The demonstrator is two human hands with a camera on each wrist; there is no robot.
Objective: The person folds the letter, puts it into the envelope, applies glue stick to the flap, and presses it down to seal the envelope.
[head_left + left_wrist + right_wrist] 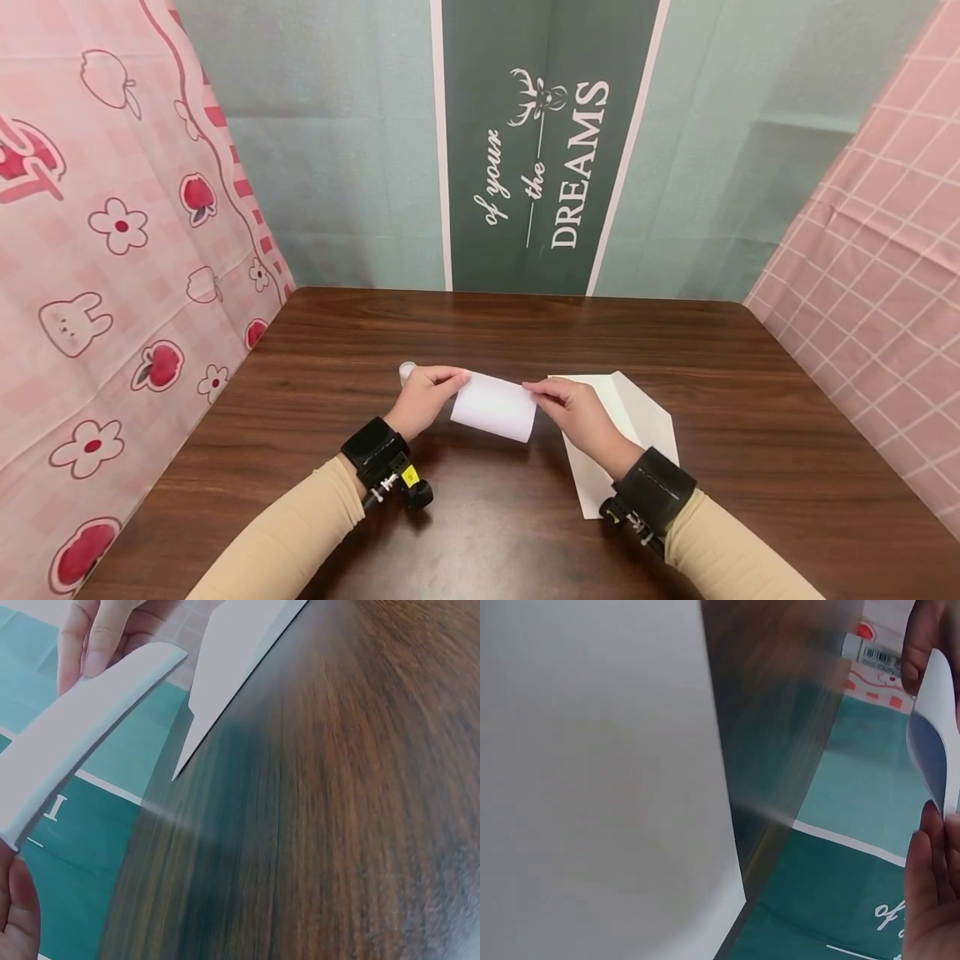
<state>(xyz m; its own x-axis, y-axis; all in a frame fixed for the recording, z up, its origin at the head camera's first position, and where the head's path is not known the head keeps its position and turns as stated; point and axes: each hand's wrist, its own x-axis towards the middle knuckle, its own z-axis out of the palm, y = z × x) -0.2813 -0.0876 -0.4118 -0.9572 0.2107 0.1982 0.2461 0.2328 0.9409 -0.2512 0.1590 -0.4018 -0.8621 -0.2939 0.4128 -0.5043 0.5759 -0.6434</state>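
Bent white paper (493, 407), pinched at opposite ends by left grip (426, 397) and right grip (581, 412), envelope (649, 417) on wooden desk (495, 508)

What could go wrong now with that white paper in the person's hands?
The white paper is bent over and pinched between the left hand and right hand, so it might crease crookedly if one hand slips. The right hand is over part of the open envelope, so it could brush it out of place. The small white tube is just beyond the left hand and might get bumped.
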